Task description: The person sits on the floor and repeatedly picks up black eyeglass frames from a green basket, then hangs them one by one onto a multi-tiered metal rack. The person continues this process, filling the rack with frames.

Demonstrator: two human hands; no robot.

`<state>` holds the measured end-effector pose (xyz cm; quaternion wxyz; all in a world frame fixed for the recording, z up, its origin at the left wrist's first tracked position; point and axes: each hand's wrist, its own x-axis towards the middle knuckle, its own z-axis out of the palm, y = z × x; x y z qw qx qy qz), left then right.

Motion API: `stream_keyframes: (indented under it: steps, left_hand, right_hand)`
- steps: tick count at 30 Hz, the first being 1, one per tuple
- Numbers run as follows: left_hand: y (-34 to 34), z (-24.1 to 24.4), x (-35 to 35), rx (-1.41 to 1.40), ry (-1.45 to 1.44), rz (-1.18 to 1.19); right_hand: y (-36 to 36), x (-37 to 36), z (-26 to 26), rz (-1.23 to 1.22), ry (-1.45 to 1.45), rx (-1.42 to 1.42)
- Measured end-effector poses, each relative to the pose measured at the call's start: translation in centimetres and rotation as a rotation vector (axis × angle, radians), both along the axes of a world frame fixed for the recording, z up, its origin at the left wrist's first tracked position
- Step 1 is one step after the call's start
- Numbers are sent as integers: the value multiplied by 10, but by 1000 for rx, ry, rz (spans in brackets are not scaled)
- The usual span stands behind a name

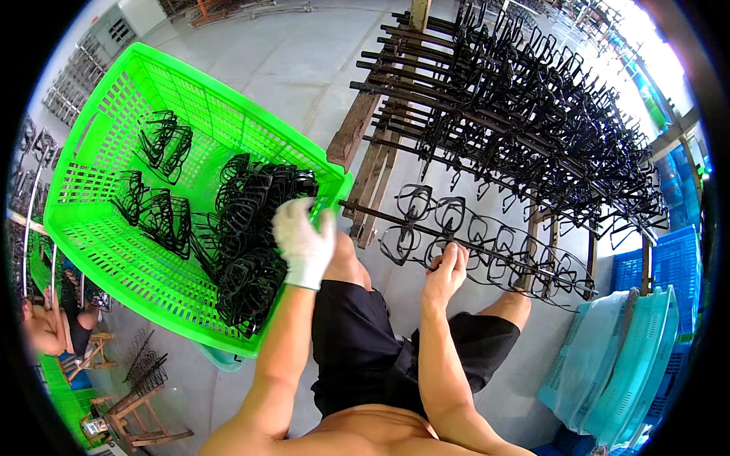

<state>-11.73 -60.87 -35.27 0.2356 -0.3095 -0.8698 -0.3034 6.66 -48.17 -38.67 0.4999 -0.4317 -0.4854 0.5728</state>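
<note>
A white glove covers my left hand [305,245], which hovers at the near right side of a green plastic basket [242,102]. Its thumb and fingers are apart, and nothing shows between them. Beside it, stacked black eyeglass frames [242,205] fill the basket's right end. My bare right hand [447,271] pinches a black eyeglass frame [436,246] at a dark rod [376,214]; the fingers partly hide it. More eyeglass frames [510,239] hang along both sides of this rod, towards the right.
A wooden rack [353,128] holds many rods crowded with black frames [513,114]. Turquoise baskets [633,365] and blue crates [661,262] stand at the right. Smaller frame stacks [165,219] lie in the green basket's left part. Another person [54,328] sits at far left, near a wooden stool [134,419].
</note>
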Motion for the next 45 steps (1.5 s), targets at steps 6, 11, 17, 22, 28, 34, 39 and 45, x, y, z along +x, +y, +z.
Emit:
stream_keyframes:
  steps: [6, 11, 17, 22, 28, 34, 39, 45]
  left_hand:
    - [-26, -22, -31, -600, -166, 274]
    - [-29, -26, -57, -604, -102, 205]
    - [-45, -11, -43, -488, -35, 141]
    - [-55, -8, -40, -438, -27, 128]
    - [-56, -15, -48, -436, 1, 91]
    - [-55, -4, -47, -376, -180, 104]
    - [-60, 1, -62, 53, -230, -109]
    - [-64, 10, -47, 293, -329, -169]
  right_hand:
    - [2, 12, 10, 151, -72, -88]
    - [7, 25, 25, 284, -99, -120]
    - [10, 22, 20, 226, -176, 15]
    - [12, 7, -1, 96, -201, 237]
    - [26, 11, 44, 250, -72, -265]
    - [42, 2, 50, 322, -370, -98]
    - [39, 4, 43, 298, -357, -86]
    - [-26, -7, 78, 10, -649, 808]
